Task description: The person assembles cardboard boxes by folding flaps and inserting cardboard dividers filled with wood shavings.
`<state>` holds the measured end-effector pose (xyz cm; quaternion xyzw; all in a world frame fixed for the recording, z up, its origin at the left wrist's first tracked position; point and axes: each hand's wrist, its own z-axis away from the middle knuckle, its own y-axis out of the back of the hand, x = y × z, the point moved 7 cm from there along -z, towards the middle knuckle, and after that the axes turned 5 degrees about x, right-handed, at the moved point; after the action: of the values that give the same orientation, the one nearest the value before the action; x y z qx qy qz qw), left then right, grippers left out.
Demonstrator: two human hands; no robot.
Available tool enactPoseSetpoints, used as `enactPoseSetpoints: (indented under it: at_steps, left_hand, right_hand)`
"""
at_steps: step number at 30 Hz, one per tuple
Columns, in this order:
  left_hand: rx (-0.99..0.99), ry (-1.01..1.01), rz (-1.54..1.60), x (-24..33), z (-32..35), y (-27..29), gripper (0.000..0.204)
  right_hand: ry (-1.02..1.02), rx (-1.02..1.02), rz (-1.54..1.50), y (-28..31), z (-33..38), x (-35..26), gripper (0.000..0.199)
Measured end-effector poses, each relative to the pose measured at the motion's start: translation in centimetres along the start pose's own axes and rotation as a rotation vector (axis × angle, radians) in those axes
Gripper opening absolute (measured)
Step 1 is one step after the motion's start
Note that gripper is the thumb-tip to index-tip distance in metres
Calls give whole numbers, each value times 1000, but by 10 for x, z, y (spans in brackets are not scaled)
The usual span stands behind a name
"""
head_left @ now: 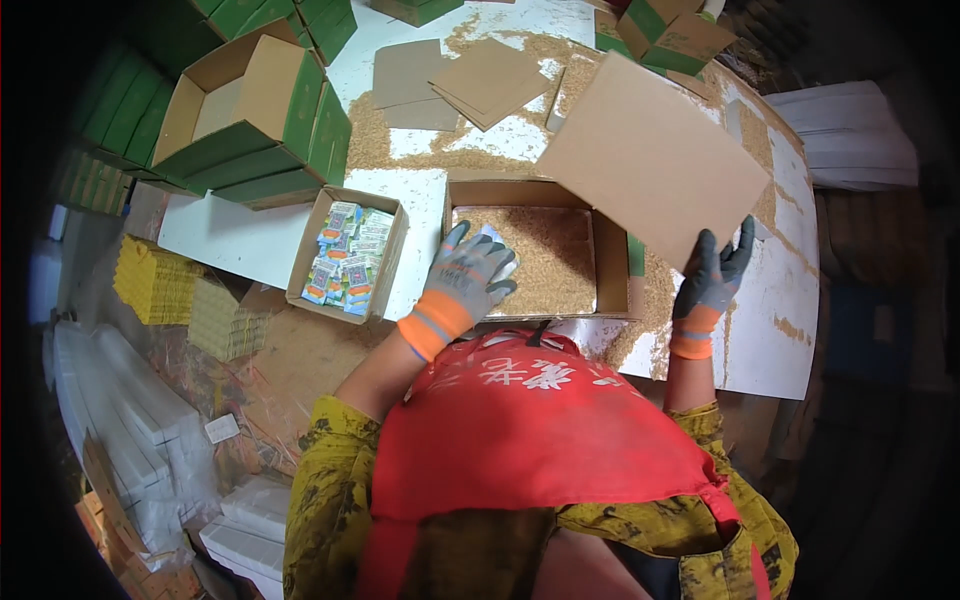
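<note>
My left hand (pixel 465 272), in a grey glove with an orange cuff, reaches into the left end of an open cardboard box (pixel 612 255). Its fingers curve over a small white and blue packet (pixel 490 232), mostly covered by the glove. Loose tan husk-like filling (pixel 550 250) spreads level inside this box. In the matching glove, my right hand (pixel 715 275) grips the near right corner of a flat brown cardboard sheet (pixel 655 160). That sheet is tilted above the table and overlaps the box's far right corner. Left of the box, a smaller carton (pixel 395 250) holds several colourful packets (pixel 348 255).
Green and brown cartons (pixel 310 120) are stacked at the far left of the white table (pixel 250 238). Flat cardboard sheets (pixel 490 80) lie at the back amid scattered filling. Yellow trays (pixel 155 280) are piled left of the table, above long white wrapped bundles (pixel 130 420).
</note>
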<state>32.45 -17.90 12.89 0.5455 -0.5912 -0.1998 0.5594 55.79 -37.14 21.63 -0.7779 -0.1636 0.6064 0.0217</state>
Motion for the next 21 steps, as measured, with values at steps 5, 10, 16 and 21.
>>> enactPoseSetpoints:
  at_steps: [5, 10, 16, 21]
  left_hand:
    - [703, 345, 541, -26, 15, 41, 35]
    - [401, 573, 310, -48, 18, 0, 65]
    - [260, 661, 330, -64, 15, -28, 74]
    - [280, 744, 930, -96, 19, -35, 60]
  right_hand:
    - [36, -325, 426, 3, 40, 51, 59]
    - [169, -805, 1318, -31, 55, 52, 53]
    - [467, -1162, 959, -98, 81, 54, 54]
    - [268, -1450, 980, -91, 85, 114, 41]
